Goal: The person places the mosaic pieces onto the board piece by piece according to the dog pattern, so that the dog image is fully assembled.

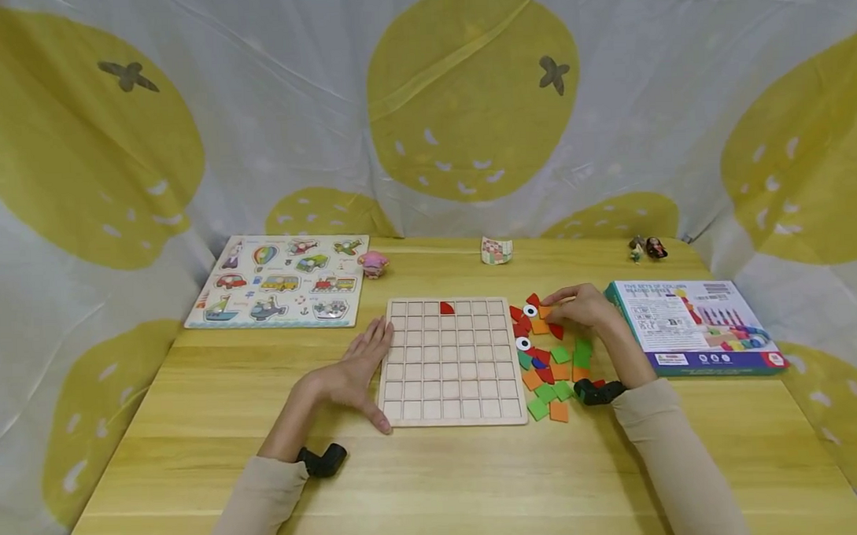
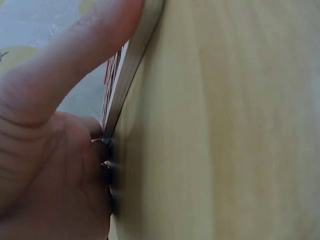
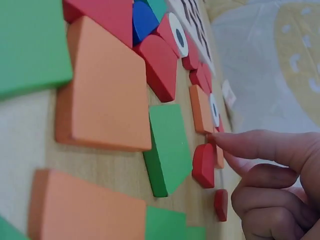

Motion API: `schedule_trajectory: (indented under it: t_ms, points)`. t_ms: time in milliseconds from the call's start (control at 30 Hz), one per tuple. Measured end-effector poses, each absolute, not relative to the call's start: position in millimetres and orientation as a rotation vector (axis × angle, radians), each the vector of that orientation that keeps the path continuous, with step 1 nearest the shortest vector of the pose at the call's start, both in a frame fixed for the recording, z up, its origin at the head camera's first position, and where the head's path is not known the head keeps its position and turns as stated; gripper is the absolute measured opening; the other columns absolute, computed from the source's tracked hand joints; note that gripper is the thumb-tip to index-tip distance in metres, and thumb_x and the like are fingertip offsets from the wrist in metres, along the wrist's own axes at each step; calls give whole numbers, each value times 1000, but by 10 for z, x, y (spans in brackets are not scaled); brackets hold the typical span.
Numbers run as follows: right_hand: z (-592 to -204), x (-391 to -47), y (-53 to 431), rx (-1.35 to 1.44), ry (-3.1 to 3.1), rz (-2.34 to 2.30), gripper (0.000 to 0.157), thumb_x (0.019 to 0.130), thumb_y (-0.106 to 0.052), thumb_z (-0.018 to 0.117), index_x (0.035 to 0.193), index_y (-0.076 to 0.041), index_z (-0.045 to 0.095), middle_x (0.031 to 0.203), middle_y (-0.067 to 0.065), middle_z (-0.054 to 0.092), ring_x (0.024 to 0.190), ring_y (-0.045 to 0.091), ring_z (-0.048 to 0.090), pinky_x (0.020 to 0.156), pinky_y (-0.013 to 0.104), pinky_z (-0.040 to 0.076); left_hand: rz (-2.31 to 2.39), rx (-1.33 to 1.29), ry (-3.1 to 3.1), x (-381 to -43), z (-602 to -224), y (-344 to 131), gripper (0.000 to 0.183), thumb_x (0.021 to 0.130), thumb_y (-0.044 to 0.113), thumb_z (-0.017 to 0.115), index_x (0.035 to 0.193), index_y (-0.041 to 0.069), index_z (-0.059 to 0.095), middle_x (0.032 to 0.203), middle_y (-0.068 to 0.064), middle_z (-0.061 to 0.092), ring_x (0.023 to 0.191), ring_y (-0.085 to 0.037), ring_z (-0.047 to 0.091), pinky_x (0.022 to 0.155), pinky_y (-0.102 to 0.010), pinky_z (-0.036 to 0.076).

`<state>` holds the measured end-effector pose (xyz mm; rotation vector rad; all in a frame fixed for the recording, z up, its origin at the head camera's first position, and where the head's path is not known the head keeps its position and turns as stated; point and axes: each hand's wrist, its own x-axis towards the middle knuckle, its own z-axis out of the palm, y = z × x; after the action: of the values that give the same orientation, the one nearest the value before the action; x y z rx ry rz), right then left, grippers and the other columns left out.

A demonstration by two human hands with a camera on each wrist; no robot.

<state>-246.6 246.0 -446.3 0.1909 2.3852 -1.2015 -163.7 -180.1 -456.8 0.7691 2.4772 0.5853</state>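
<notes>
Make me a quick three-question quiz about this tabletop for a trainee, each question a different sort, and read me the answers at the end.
1. True or false: the left hand touches the gridded board.
2. Multiple choice: what colour is the single piece set in the gridded board?
A) Green
B) Red
C) Orange
3. Short answer: which hand is nearer the printed box?

Key:
1. True; its thumb meets the edge in the left wrist view.
2. B; it sits in the row farthest from the person.
3. The right hand, which is among the loose pieces between the gridded board and the printed box.
</notes>
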Motion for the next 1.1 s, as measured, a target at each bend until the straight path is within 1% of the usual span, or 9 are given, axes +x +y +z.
schedule_trajectory:
  t_ms: [133, 233, 400, 600, 733, 833, 867, 967, 1100]
  points:
    - [-4481, -2507, 2438, 201, 2364, -1268, 40, 82, -13, 75, 120, -3, 66, 74, -7, 71, 67, 12, 62, 62, 26, 47, 585, 774, 2479, -1633, -4549, -1800, 156, 50, 59, 88, 152, 3, -16, 158, -18, -28, 148, -35, -22, 122, -53, -5]
    - [-4494, -2525, 2441, 233, 2368, -1299, 42, 81, -14, 77, 120, -5, 66, 74, -7, 71, 66, 13, 61, 61, 26, 46, 585, 782, 2484, -1629, -4547, -1802, 156, 50, 59, 88, 152, 2, -16, 158, -18, -27, 148, -35, -21, 122, -54, -4]
    - [-4510, -2543, 2476, 274, 2390, -1292, 45, 79, -17, 79, 121, -7, 67, 75, -12, 71, 67, 10, 59, 60, 26, 40, 596, 782, 2478, -1629, -4548, -1804, 156, 50, 59, 88, 152, 2, -16, 158, -19, -27, 148, -35, -21, 122, -54, -5]
    - [-4524, -2539, 2480, 173, 2482, -1267, 40, 81, -19, 78, 115, -1, 69, 74, -8, 67, 65, 14, 50, 60, 27, 39, 611, 769, 2471, -1624, -4573, -1804, 156, 50, 58, 88, 152, 2, -16, 158, -18, -27, 148, -35, -22, 122, -54, -5]
    - [-4486, -2541, 2401, 88, 2529, -1279, 34, 82, -22, 77, 110, -4, 71, 53, -8, 49, 49, 13, 39, 49, 26, 33, 616, 757, 2468, -1618, -4563, -1818, 156, 51, 57, 89, 151, 2, -16, 158, -18, -27, 148, -34, -23, 122, -53, -6]
    - [-4431, -2549, 2200, 8, 2500, -1332, 31, 82, -22, 77, 108, -8, 73, 49, -7, 30, 43, 13, 27, 44, 26, 25, 618, 757, 2464, -1610, -4570, -1829, 155, 52, 56, 89, 151, 1, -17, 158, -18, -27, 148, -35, -22, 122, -54, -6]
    - [-4412, -2553, 2098, -18, 2480, -1351, 30, 81, -21, 78, 108, -9, 73, 49, -7, 29, 43, 13, 26, 44, 26, 25, 617, 761, 2464, -1609, -4573, -1830, 155, 52, 57, 88, 151, 1, -17, 158, -18, -27, 148, -35, -22, 122, -54, -6]
    - [-4376, -2573, 1741, -97, 2435, -1370, 28, 78, -20, 80, 104, -11, 75, 51, -6, 29, 47, 13, 24, 46, 26, 24, 623, 778, 2464, -1612, -4573, -1825, 155, 53, 57, 88, 151, 0, -17, 158, -19, -27, 148, -35, -22, 122, -54, -6]
    - [-4406, -2599, 1241, -189, 2420, -1350, 27, 74, -20, 84, 99, -12, 77, 62, -3, 49, 54, 14, 26, 51, 25, 25, 632, 789, 2469, -1608, -4586, -1821, 155, 53, 57, 88, 151, 0, -17, 158, -19, -27, 148, -35, -22, 122, -54, -5]
